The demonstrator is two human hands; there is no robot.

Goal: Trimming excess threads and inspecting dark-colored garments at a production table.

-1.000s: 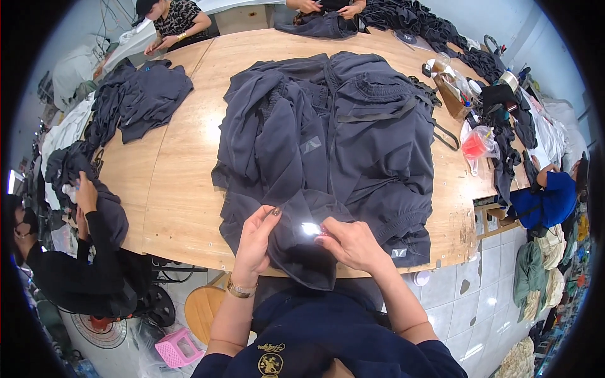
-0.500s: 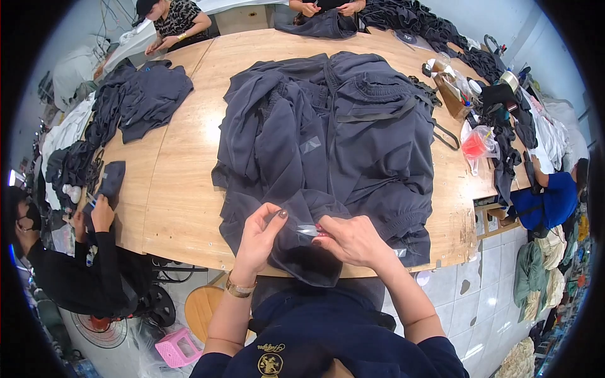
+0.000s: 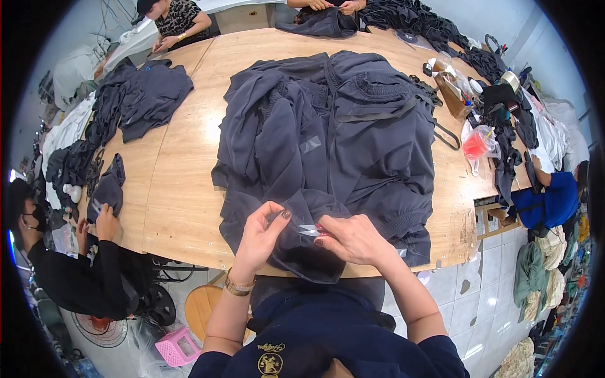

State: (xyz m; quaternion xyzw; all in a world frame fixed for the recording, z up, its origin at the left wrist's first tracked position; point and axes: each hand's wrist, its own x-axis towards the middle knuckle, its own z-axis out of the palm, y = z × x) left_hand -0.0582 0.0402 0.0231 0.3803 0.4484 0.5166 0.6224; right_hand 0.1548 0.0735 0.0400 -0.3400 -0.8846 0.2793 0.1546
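Pinching cloth (image 3: 309,266) in left hand (image 3: 258,233), gripping snips (image 3: 307,230) in right hand (image 3: 354,239); apparently unfinished, cannot tell amount left.

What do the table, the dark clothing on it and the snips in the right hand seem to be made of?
Table: probably plywood, smooth and slightly glossy, with pale grain and a reflection.
Dark clothing: soft matt fabric, perhaps synthetic, by its loose folds.
Snips in the right hand: blades apparently polished metal, shining silver; the handle, mostly covered, is unclear.
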